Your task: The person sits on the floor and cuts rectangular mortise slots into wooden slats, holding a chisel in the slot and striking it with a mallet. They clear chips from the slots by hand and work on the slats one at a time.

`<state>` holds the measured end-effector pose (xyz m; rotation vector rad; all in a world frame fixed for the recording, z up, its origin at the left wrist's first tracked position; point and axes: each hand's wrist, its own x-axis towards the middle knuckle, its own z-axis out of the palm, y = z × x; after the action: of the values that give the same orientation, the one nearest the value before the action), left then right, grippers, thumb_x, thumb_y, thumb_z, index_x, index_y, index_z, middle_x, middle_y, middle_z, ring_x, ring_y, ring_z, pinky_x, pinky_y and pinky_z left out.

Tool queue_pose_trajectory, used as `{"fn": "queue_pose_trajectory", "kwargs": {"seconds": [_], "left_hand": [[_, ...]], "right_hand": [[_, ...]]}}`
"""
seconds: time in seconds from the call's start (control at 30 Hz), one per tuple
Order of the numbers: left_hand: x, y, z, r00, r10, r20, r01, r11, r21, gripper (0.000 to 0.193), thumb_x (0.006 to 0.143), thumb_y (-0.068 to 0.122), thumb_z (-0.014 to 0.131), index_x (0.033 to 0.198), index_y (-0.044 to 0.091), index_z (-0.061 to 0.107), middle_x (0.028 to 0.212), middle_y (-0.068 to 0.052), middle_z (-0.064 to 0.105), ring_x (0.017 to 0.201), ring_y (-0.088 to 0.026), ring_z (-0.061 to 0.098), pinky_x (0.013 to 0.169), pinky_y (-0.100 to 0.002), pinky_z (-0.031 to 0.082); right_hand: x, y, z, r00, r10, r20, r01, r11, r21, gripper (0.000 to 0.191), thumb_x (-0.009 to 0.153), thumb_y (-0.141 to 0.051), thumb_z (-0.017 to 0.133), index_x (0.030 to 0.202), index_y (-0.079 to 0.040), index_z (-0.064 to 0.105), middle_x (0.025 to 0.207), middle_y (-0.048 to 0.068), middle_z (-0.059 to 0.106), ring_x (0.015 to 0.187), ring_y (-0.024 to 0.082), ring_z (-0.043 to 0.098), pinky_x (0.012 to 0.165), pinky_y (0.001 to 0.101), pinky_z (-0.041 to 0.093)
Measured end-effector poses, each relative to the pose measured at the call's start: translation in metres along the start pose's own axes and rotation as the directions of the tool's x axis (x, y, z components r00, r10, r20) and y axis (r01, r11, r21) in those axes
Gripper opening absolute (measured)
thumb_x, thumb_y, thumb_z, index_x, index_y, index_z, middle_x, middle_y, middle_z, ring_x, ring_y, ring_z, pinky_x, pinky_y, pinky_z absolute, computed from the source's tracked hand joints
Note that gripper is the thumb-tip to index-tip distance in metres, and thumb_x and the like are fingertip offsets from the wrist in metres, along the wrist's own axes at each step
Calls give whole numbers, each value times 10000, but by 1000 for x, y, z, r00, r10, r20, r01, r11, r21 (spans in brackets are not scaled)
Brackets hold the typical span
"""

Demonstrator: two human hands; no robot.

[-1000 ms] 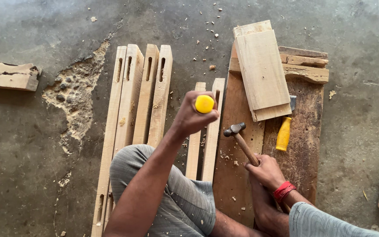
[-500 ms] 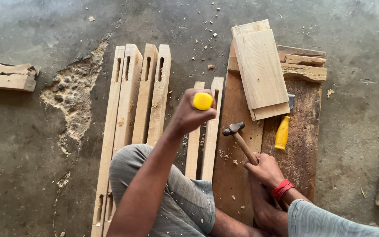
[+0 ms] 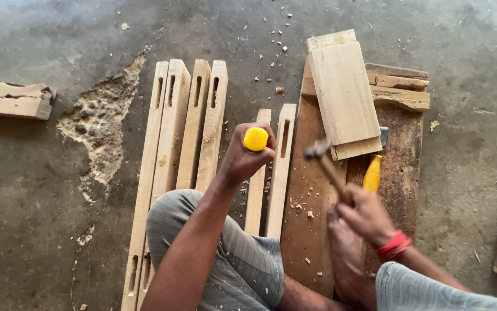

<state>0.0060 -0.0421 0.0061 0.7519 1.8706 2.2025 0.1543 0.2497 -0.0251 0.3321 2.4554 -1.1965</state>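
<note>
You swung the hammer [image 3: 320,154] up in your clenched right hand [image 3: 365,214], head blurred. Your left hand [image 3: 247,154] stayed gripped on the yellow-capped chisel [image 3: 256,139] over the slotted strip [image 3: 258,190] beneath its fingers, so a blow looked due.

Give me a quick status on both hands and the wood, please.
Left hand gripping yellow-capped chisel handle over slotted pale wooden rail. Right hand holding wooden-handled hammer, raised. Nothing between them.
</note>
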Motion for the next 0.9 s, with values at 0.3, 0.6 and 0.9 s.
{"fn": "queue_pose_trajectory", "kwargs": {"seconds": [0.3, 0.6, 0.9], "left_hand": [[-4, -9, 9, 999, -19, 43, 18, 1000, 25, 78, 764, 32, 676, 776, 70, 608, 717, 12, 615, 649, -68, 562, 576, -238, 478], [-1, -29, 7, 994, 57, 96, -37, 980, -193, 162, 895, 178, 738, 783, 90, 662, 737, 33, 632, 627, -47, 575, 516, -244, 471], [4, -14, 10, 995, -92, -31, 93, 995, 25, 90, 771, 66, 666, 685, 56, 642, 636, 51, 606, 596, -41, 569, 529, -231, 481]], "right_hand": [[-17, -166, -70, 724, -678, -128, 629, 725, -279, 207, 891, -31, 632, 1091, -15, 686, 621, 83, 569, 482, 163, 572, 467, 365, 473], [-1, -159, -48, 884, -444, 148, 454, 734, -506, 183, 780, -99, 703, 848, -36, 545, 579, 169, 593, 532, 360, 619, 534, 498, 490], [-8, -194, -114, 791, -611, -30, 612, 791, -4, 124, 900, 55, 574, 873, -25, 665, 665, 20, 586, 480, 113, 544, 415, 288, 441]]}}
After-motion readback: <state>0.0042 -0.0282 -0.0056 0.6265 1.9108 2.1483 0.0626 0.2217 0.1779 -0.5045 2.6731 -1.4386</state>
